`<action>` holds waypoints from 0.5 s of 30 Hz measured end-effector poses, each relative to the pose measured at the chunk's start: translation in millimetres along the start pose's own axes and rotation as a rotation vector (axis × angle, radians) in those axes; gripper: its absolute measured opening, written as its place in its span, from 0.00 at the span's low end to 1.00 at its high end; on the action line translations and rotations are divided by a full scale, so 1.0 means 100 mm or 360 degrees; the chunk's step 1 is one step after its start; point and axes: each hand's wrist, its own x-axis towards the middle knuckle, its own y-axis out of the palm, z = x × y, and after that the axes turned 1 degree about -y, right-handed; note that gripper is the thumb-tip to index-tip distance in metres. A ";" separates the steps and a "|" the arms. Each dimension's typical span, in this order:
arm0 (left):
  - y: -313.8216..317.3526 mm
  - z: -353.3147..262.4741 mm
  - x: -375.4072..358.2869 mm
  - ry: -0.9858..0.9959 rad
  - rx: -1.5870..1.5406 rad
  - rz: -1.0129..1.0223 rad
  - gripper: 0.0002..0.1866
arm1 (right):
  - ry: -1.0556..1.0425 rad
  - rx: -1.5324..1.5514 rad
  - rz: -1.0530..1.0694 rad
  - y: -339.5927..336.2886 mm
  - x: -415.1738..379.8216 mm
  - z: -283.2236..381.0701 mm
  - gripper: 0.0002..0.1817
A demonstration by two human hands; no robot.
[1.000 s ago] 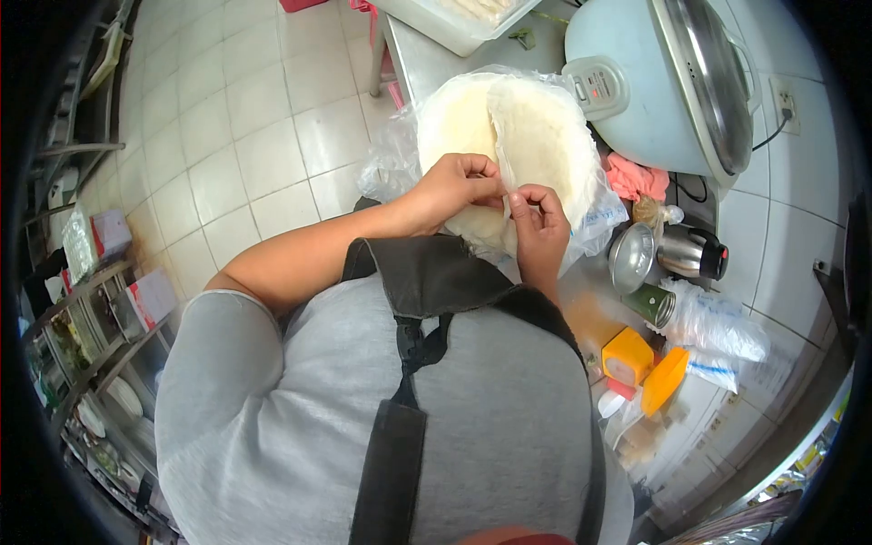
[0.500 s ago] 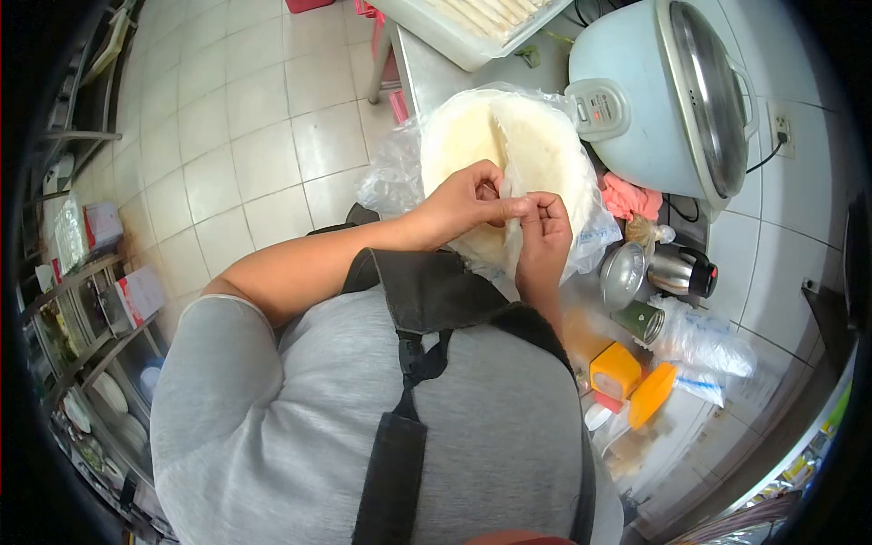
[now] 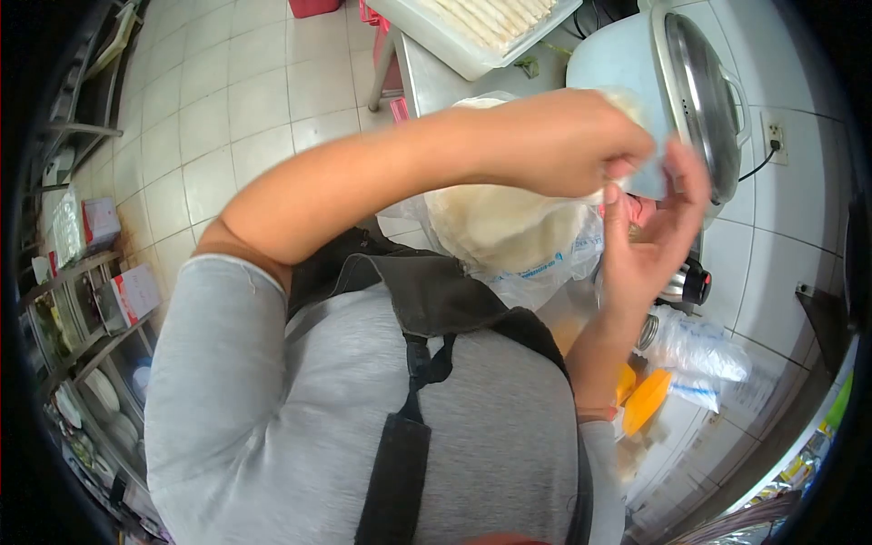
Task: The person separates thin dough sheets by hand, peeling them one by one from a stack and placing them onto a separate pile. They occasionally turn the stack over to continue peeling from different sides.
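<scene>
My left hand reaches across to the right, fingers closed on a thin pale sheet that shows blurred behind its knuckles. Close beside it, my right hand is raised with thumb and fingers apart, the thumb tip near the left fingers. Below the left forearm lies a stack of round, pale, thin sheets in an opened clear plastic bag. The forearm hides the stack's upper part.
A white tray of pale rolls stands on the metal table. Behind my hands is a large light-blue cooker with a glass lid. A flask, plastic bags and an orange object lie to the right.
Both hands have moved right and up, away from the stack to in front of the cooker. The upright fold of sheet is gone from the stack, and the right hand's fingers have spread.
</scene>
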 end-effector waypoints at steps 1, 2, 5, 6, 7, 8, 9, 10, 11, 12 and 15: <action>-0.01 -0.05 0.09 0.0000 0.0005 -0.0004 0.05 | -0.0294 -0.0294 0.0037 -0.07 0.19 0.09 0.30; -0.01 -0.10 0.17 0.0305 0.0092 -0.0091 0.06 | -0.0301 -0.0290 0.0035 -0.14 0.24 0.09 0.30; -0.02 -0.26 0.36 0.0757 0.0443 -0.0188 0.06 | 0.0237 -0.0004 0.0281 -0.31 0.34 0.19 0.29; -0.02 -0.30 0.37 0.0899 0.0698 -0.0196 0.05 | 0.0235 0.0002 0.0289 -0.37 0.31 0.13 0.29; 0.03 -0.30 0.33 0.0886 0.0700 -0.0200 0.05 | 0.0137 -0.0496 0.0415 -0.46 0.27 -0.01 0.24; 0.11 -0.29 0.28 0.0924 0.0809 -0.0343 0.06 | 0.0034 -0.0995 0.0534 -0.49 0.20 -0.12 0.19; 0.20 -0.25 0.24 0.0965 0.0915 -0.0483 0.07 | 0.0034 -0.0993 0.0540 -0.43 0.10 -0.17 0.19; 0.29 -0.15 0.14 0.0962 0.0915 -0.0484 0.07 | -0.0026 -0.0921 0.0423 -0.34 -0.01 -0.19 0.18; 0.38 -0.02 -0.01 0.0856 0.0767 -0.0513 0.10 | -0.0085 -0.0851 0.0305 -0.24 -0.14 -0.22 0.16; 0.46 0.09 -0.17 0.0752 0.0618 -0.0540 0.13 | -0.0077 -0.0748 0.0299 -0.10 -0.29 -0.23 0.19; 0.65 0.20 -0.71 -0.0220 0.0453 -0.0782 0.32 | 0.0321 -0.0337 0.0443 0.29 -0.87 -0.26 0.26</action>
